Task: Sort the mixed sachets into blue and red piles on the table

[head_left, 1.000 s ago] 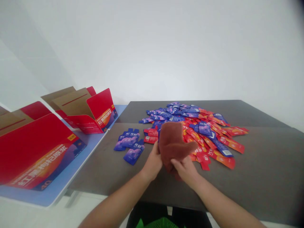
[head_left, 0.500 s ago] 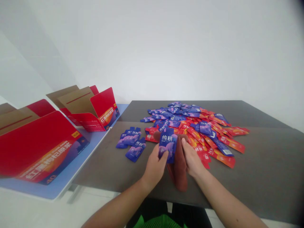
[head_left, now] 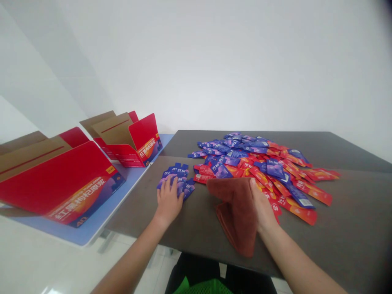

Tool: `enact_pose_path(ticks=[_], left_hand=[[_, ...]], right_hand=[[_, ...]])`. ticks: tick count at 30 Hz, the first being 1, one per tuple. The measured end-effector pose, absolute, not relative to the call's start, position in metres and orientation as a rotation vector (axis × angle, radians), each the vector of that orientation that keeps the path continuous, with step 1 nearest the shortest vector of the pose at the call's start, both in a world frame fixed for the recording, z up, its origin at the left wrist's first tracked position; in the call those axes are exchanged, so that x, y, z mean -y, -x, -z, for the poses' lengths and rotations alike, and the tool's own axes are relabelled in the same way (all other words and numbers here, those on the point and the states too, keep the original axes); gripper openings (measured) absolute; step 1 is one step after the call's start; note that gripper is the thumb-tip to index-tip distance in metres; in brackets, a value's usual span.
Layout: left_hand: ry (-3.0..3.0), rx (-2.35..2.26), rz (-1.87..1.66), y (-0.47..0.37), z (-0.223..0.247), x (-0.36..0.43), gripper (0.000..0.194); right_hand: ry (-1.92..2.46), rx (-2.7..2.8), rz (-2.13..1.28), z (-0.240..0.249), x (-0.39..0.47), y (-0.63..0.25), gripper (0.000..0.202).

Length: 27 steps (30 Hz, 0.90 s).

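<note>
My left hand (head_left: pixel 169 202) rests on a small group of purple sachets (head_left: pixel 180 172) at the left of the table. Its fingers are stretched out and slightly apart, lying over the sachets and hiding some of them. A folded brown cloth (head_left: pixel 235 208) hangs from my right hand (head_left: pixel 263 206), whose fingers are wrapped behind it and mostly hidden. The cloth's lower end droops toward the table's front edge. Just beyond the cloth lies a large mixed pile of purple sachets (head_left: pixel 237 147) and red-orange sachets (head_left: pixel 309 190).
Two open red cartons, a nearer carton (head_left: pixel 61 179) and a farther carton (head_left: pixel 143 141), stand on a blue-topped surface (head_left: pixel 92 226) to the left. It adjoins the dark table (head_left: pixel 352 228). A white wall (head_left: pixel 229 61) rises behind the table.
My left hand has moved left, from holding a purple sachet in front of the cloth to lying on the sachet group. My right hand keeps the cloth, now hanging more loosely. The view has shifted slightly.
</note>
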<state>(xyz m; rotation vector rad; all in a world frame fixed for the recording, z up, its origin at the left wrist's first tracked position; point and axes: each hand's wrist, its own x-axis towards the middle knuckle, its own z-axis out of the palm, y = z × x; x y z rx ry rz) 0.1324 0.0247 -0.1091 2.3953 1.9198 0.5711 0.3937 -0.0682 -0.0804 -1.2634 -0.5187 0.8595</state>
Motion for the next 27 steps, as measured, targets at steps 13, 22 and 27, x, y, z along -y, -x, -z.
enact_pose_path(ticks=[13,22,27], left_hand=[[-2.206,-1.311,-0.792,-0.197,0.089,-0.025,0.048],[-1.245,-1.274,-0.648,-0.295,0.093,-0.058,0.018],[-1.109,-1.282,-0.67,-0.306,0.101,-0.067,0.02]], right_hand=[[1.373,0.337,-0.52,0.076,0.065,-0.418,0.055],[1.422,0.395,-0.384,0.082,0.061,-0.435,0.059],[1.389,0.406,-0.42,0.084,0.057,-0.437,0.061]])
